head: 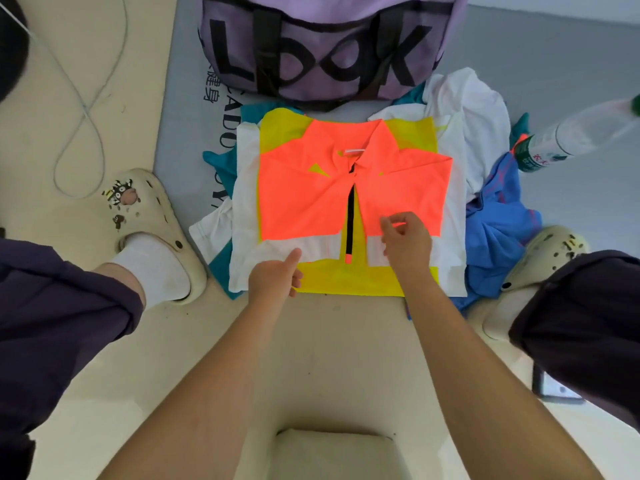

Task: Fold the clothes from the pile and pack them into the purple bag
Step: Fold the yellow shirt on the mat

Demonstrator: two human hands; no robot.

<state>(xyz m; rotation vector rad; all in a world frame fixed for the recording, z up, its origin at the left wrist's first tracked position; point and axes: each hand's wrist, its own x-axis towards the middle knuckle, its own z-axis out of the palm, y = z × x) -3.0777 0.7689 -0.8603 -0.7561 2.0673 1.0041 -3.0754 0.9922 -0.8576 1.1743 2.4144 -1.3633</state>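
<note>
Fingers [391,225] pinch shirt [311,199], collar toward bag [325,46].

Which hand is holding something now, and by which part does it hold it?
The right hand pinches the orange shirt at its lower right edge. The left hand only points; it holds nothing.

Orange-yellow jacket [311,199] lies flat atop the clothes pile [485,140], before purple bag [329,46].

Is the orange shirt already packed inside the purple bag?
No, the orange shirt lies spread on the clothes pile in front of the purple bag, under both hands.
</note>
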